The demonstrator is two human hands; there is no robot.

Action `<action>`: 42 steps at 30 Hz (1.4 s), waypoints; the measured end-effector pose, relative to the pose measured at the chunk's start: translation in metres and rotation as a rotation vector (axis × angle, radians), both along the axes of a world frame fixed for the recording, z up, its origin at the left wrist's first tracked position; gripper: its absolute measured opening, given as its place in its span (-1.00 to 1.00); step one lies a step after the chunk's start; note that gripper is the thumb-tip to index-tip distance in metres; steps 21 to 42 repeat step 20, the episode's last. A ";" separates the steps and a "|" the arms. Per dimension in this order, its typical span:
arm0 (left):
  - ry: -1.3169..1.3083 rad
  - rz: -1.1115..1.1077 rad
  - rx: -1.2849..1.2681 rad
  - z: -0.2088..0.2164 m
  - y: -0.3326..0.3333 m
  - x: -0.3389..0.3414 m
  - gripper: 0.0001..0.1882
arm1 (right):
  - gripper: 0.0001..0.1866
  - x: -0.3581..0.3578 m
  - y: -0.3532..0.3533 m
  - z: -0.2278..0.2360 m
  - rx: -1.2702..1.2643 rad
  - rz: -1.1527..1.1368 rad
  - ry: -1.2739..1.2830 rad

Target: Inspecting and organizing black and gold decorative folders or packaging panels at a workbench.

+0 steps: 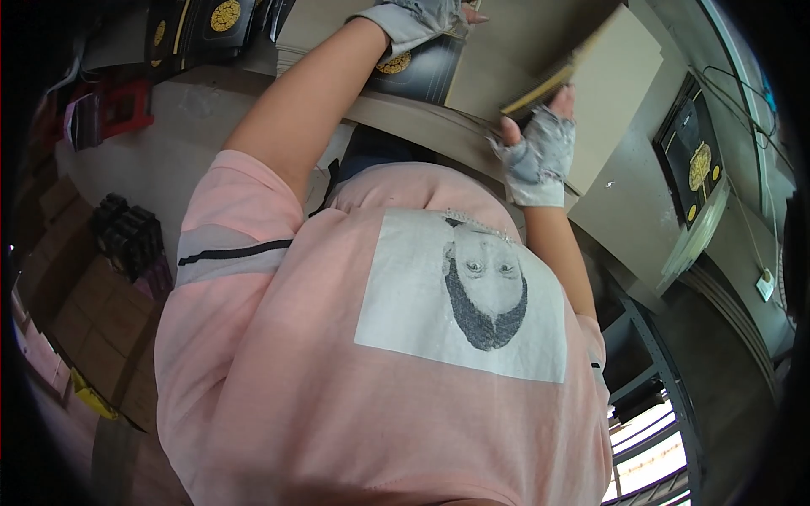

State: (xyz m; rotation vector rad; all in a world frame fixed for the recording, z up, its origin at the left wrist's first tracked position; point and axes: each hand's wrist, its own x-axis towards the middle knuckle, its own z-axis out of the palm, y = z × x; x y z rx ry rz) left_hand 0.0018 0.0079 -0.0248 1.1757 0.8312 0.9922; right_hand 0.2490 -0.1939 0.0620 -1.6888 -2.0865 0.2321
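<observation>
A black printed sheet with a gold emblem (426, 80) lies on the worktable (384, 114) at the top. Over it rests my left hand (415, 21), in a worn grey fingerless glove, one finger stretched out to the right; the picture's edge cuts off part of this hand. My right hand (540, 156), gloved the same way, has its thumb and fingers around the near end of a thin dark board with a gold edge (540, 91). That board is tilted up and seen nearly edge-on. Beside it lies a large cream sheet or board (620, 97).
Black gold-emblem pieces (207, 34) stand at the far left, near a red object (128, 108). To the right are a black gold-printed panel (696, 156), hanging cables (751, 101) and a metal rack (645, 337). Dark stacked items (126, 232) sit lower left.
</observation>
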 end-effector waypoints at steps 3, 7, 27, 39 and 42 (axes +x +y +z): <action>0.446 0.057 0.359 0.002 0.003 -0.003 -0.53 | 0.06 0.009 -0.011 -0.004 -0.085 -0.126 0.161; -0.197 0.045 -0.623 0.027 -0.008 0.006 -0.49 | 0.03 0.016 -0.014 0.010 -0.066 -0.123 0.057; 0.653 -0.016 0.421 0.031 0.004 -0.002 -0.44 | -0.11 -0.007 0.021 0.024 -0.177 0.300 -0.574; 0.653 -0.016 0.421 0.031 0.004 -0.002 -0.44 | -0.11 -0.007 0.021 0.024 -0.177 0.300 -0.574; 0.653 -0.016 0.421 0.031 0.004 -0.002 -0.44 | -0.11 -0.007 0.021 0.024 -0.177 0.300 -0.574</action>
